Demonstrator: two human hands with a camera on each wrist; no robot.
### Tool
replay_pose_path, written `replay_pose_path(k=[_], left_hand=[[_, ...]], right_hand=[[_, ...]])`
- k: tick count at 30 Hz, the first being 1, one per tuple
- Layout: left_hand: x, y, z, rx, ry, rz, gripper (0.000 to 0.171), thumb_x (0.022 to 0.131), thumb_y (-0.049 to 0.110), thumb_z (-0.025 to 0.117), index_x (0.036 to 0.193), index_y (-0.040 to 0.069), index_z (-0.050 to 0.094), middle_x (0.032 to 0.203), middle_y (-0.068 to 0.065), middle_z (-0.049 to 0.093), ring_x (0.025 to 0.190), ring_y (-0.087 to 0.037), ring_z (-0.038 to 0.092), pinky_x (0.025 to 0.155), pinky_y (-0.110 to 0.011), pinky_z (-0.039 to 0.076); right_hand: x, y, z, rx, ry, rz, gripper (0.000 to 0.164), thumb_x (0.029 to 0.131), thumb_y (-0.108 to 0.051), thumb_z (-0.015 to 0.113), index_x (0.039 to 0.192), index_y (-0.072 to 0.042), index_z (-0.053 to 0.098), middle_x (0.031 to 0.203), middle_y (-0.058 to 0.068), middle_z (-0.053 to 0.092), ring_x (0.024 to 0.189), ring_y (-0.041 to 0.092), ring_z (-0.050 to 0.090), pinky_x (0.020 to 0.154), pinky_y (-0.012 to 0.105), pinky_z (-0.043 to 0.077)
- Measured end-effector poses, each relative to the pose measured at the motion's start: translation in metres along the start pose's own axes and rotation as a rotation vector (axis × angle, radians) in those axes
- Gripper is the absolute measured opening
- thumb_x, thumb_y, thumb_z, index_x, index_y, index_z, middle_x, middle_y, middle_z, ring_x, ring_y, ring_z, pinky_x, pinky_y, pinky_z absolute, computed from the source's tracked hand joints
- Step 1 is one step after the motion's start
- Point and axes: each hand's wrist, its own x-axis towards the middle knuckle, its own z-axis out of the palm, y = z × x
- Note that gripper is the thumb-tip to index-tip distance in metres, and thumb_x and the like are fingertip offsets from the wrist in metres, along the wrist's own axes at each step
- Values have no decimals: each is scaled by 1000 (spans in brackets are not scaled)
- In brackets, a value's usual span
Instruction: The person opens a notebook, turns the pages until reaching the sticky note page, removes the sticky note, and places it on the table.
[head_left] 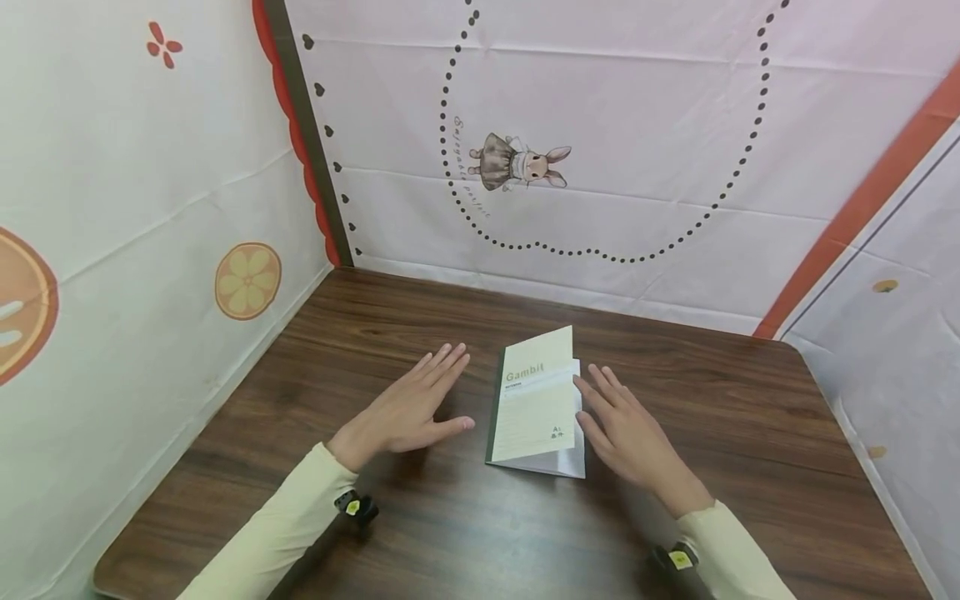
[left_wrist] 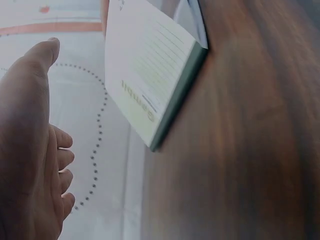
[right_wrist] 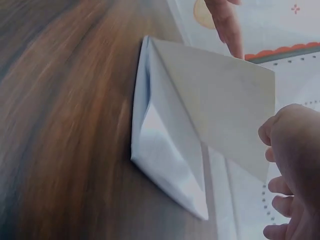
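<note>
A notebook (head_left: 534,400) with a cream cover, dark green spine and "Gambit" lettering lies on the wooden table, its cover lifted partway. In the right wrist view the raised cover (right_wrist: 225,100) stands off the white pages (right_wrist: 170,155), one of which bulges up. My right hand (head_left: 626,433) is at the cover's free edge, fingers extended and gripping nothing. To the left of the spine, my left hand (head_left: 416,404) hovers apart from the notebook with its fingers straight and thumb spread. The left wrist view shows the green spine (left_wrist: 180,97) beyond that hand.
The dark wood table (head_left: 465,542) has rounded corners. White printed cloth (head_left: 615,150) hangs behind it, with more cloth at the left (head_left: 150,167) and right sides. Each wrist wears a black strap with a yellow mark.
</note>
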Motion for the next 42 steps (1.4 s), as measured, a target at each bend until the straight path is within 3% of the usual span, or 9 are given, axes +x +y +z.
replay_pose_path(k=[9,16,23,29,37,42], left_hand=[[17,23,-20,37,25,92,96,98,74,36,164,8,14,172,-8,10,159,-26,9,128,-41,10],[36,43,-28,55,40,153,99,97,80,26,165,9,13,172,-8,10,159,-25,8,128,-41,11],[50,56,-31,60,50,189,98,95,82,16,165,14,18,173,-5,6,158,-20,-2,129,-41,6],[46,51,-34,101,27,152,96,94,84,13,159,19,40,172,1,4,158,-19,-6,128,-43,4],[29,34,-39,118,54,97,87,96,77,37,156,14,45,170,-2,21,159,-20,3,129,-43,6],[16,21,-39,98,67,69,85,95,73,45,156,13,44,169,0,25,159,-20,8,128,-45,10]], right_hand=[[16,-22,1,54,20,-59,55,106,-30,52,151,1,47,163,20,32,152,40,28,119,56,32],[27,-37,6,94,-1,-91,57,107,-35,49,154,-3,44,165,17,30,153,37,26,118,57,33],[37,-50,12,70,-17,-162,58,108,-35,49,157,-7,40,166,16,28,152,39,28,118,56,35],[39,-53,15,72,-43,-189,59,108,-39,49,160,-15,36,167,16,27,152,39,27,117,56,36],[22,-30,23,82,-79,-108,63,103,-47,55,155,-12,45,165,16,32,153,38,26,118,58,33],[9,-10,32,89,-122,-87,66,101,-49,58,152,-9,49,163,18,35,152,42,28,119,59,30]])
